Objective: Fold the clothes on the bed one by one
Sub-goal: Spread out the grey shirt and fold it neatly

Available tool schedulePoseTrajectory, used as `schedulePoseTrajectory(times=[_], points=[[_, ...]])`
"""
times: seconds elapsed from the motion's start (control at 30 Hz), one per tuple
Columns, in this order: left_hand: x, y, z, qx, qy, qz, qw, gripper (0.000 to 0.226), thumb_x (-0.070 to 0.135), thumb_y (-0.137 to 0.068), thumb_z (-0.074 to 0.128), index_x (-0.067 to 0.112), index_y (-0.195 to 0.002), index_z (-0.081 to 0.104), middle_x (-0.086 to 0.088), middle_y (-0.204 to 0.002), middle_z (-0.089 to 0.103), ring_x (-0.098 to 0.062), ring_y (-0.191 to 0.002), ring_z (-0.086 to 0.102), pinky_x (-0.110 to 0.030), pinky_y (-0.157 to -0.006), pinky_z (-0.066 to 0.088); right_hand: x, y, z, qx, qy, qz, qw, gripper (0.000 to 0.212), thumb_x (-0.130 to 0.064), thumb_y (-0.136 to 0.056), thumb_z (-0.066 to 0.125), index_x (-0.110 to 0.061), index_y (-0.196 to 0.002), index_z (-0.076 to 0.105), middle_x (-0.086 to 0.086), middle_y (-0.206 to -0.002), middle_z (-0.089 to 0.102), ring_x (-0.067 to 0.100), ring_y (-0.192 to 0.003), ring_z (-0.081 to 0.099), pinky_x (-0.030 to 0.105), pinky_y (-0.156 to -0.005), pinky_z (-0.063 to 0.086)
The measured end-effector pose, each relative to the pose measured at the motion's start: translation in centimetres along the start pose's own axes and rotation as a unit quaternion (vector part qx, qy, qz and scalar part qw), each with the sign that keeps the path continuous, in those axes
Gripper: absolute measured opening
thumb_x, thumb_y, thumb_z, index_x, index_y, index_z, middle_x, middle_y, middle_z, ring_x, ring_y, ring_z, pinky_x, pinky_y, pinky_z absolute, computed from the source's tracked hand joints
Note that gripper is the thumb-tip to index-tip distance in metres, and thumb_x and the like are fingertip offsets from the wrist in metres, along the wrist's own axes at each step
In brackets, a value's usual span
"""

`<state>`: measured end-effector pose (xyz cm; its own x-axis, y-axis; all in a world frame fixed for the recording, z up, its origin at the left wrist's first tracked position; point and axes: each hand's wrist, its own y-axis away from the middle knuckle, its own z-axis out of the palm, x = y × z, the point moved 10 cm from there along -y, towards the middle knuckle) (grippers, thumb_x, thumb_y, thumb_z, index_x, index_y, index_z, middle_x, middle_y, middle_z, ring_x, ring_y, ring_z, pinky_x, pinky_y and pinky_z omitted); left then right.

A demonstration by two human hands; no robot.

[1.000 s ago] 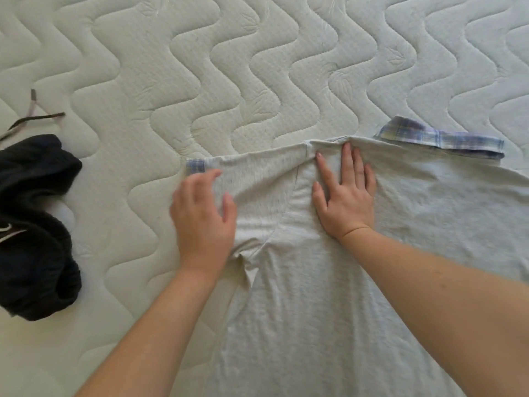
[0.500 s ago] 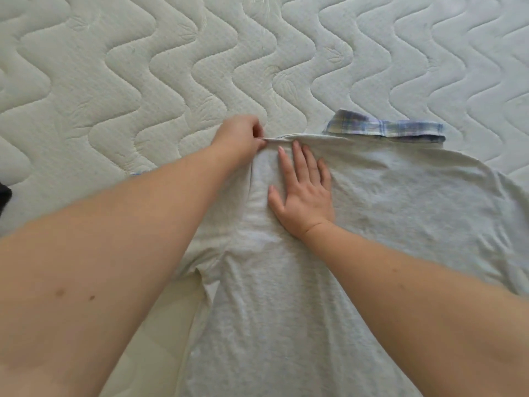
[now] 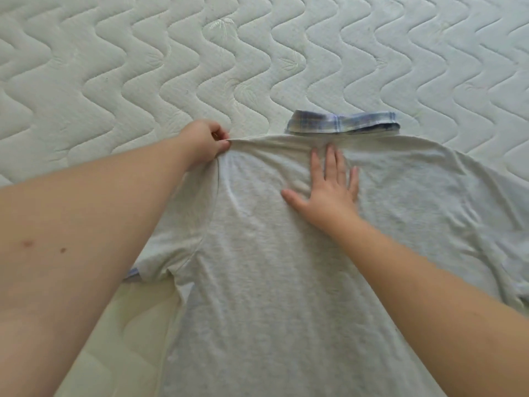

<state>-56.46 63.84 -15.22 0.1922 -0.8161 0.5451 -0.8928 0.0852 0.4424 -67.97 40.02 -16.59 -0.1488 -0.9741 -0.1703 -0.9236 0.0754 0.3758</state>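
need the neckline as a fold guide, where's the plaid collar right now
In the head view the plaid collar lies upper right of centre at the grey shirt's top edge, just beyond the right hand's fingertips.

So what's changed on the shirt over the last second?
The left hand left the folded sleeve, moved up to the shoulder edge of the grey shirt and took a pinch grip there. The right hand slid toward the plaid collar. It stayed flat on the shirt, which stayed spread on the mattress.

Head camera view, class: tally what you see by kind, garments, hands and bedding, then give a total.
Garments: 1, the grey shirt with a plaid collar
Hands: 2, left hand, right hand
Bedding: 1, the quilted mattress
Total: 4
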Motion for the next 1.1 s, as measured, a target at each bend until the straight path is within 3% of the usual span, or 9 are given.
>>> schedulePoseTrajectory(times=[0.1, 0.2, 0.3, 0.37, 0.43, 0.57, 0.67, 0.9, 1.1], points=[[-0.3, 1.2, -0.1, 0.043, 0.030, -0.006, 0.999, 0.017, 0.016, -0.094, 0.062, 0.013, -0.109, 0.068, -0.002, -0.096, 0.061, -0.015, -0.087, 0.055, -0.019, -0.067, 0.038, -0.9, -0.8, -0.2, -0.063, -0.026, -0.036, 0.997, 0.102, -0.081, -0.074, 0.050, -0.038, -0.154, 0.004, 0.013, -0.162, -0.016, 0.026, -0.148, -0.020, 0.052, -0.115, -0.013], [1.0, 2.5, 0.2, 0.115, -0.050, -0.003, 0.992, 0.022, 0.020, -0.093, 0.058, 0.022, -0.113, 0.065, -0.005, -0.112, 0.062, -0.027, -0.109, 0.056, -0.030, -0.088, 0.042, 1.5, -0.6, -5.6, 0.124, -0.151, -0.038, 0.980, 0.054, -0.059, -0.092, 0.048, -0.031, -0.138, 0.049, 0.006, -0.154, 0.035, 0.022, -0.144, 0.024, 0.041, -0.113, 0.012], [6.2, 3.1, 1.0, 0.170, -0.101, 0.070, 0.978, 0.033, 0.040, -0.094, 0.053, 0.025, -0.122, 0.060, 0.000, -0.119, 0.061, -0.027, -0.117, 0.051, -0.040, -0.097, 0.036, 8.0, -0.3, -10.3, 0.287, -0.192, 0.052, 0.937, 0.045, -0.045, -0.095, 0.047, -0.021, -0.134, 0.052, 0.004, -0.138, 0.049, 0.026, -0.132, 0.039, 0.038, -0.105, 0.024], [9.1, 1.7, 2.7, 0.118, -0.051, 0.050, 0.990, 0.045, 0.053, -0.096, 0.047, 0.020, -0.123, 0.061, 0.000, -0.119, 0.065, -0.027, -0.117, 0.054, -0.039, -0.099, 0.039, 12.9, -2.1, -10.8, 0.246, -0.209, 0.164, 0.932, 0.055, -0.048, -0.097, 0.046, -0.019, -0.143, 0.041, 0.008, -0.145, 0.042, 0.028, -0.136, 0.035, 0.041, -0.110, 0.023], [10.7, -0.4, 4.6, 0.035, -0.053, -0.013, 0.998, 0.057, 0.062, -0.092, 0.050, 0.013, -0.117, 0.064, -0.007, -0.118, 0.066, -0.030, -0.115, 0.057, -0.041, -0.099, 0.044, 15.9, -4.7, -10.4, 0.137, -0.224, 0.232, 0.937, 0.059, -0.055, -0.097, 0.042, -0.017, -0.142, 0.044, 0.013, -0.143, 0.045, 0.033, -0.135, 0.038, 0.043, -0.109, 0.028], [12.9, -2.2, 4.9, -0.040, -0.166, -0.011, 0.985, 0.052, 0.048, -0.093, 0.058, 0.000, -0.112, 0.067, -0.022, -0.112, 0.067, -0.036, -0.109, 0.061, -0.037, -0.090, 0.047, 15.9, -7.4, -10.9, -0.038, -0.204, 0.186, 0.960, 0.044, -0.053, -0.093, 0.054, -0.013, -0.109, 0.069, 0.013, -0.101, 0.060, 0.034, -0.108, 0.060, 0.028, -0.076, 0.041], [12.6, -2.6, 3.8, -0.006, -0.107, 0.005, 0.994, 0.029, 0.033, -0.093, 0.064, 0.007, -0.104, 0.070, -0.015, -0.104, 0.070, -0.031, -0.101, 0.064, -0.031, -0.079, 0.046, 15.7, -7.4, -11.9, -0.060, -0.181, 0.135, 0.972, 0.024, -0.042, -0.087, 0.069, -0.018, -0.093, 0.069, 0.006, -0.087, 0.061, 0.020, -0.073, 0.055, 0.025, -0.057, 0.039], [12.2, -2.3, 2.6, 0.146, 0.021, 0.035, 0.989, 0.012, 0.032, -0.087, 0.070, 0.024, -0.081, 0.066, 0.003, -0.078, 0.064, -0.022, -0.082, 0.062, -0.028, -0.071, 0.042, 17.5, -8.1, -12.8, 0.103, -0.262, 0.142, 0.949, 0.023, -0.039, -0.085, 0.073, -0.023, -0.092, 0.059, -0.004, -0.092, 0.061, 0.019, -0.094, 0.059, 0.035, -0.088, 0.046], [10.4, -1.0, 3.2, 0.171, -0.004, 0.010, 0.985, 0.029, 0.043, -0.096, 0.053, 0.022, -0.114, 0.060, -0.006, -0.113, 0.064, -0.028, -0.108, 0.058, -0.045, -0.096, 0.045, 15.4, -4.6, -12.9, 0.254, -0.175, 0.112, 0.945, 0.038, -0.032, -0.094, 0.056, -0.018, -0.128, 0.050, 0.003, -0.128, 0.056, 0.028, -0.122, 0.046, 0.039, -0.102, 0.029]])
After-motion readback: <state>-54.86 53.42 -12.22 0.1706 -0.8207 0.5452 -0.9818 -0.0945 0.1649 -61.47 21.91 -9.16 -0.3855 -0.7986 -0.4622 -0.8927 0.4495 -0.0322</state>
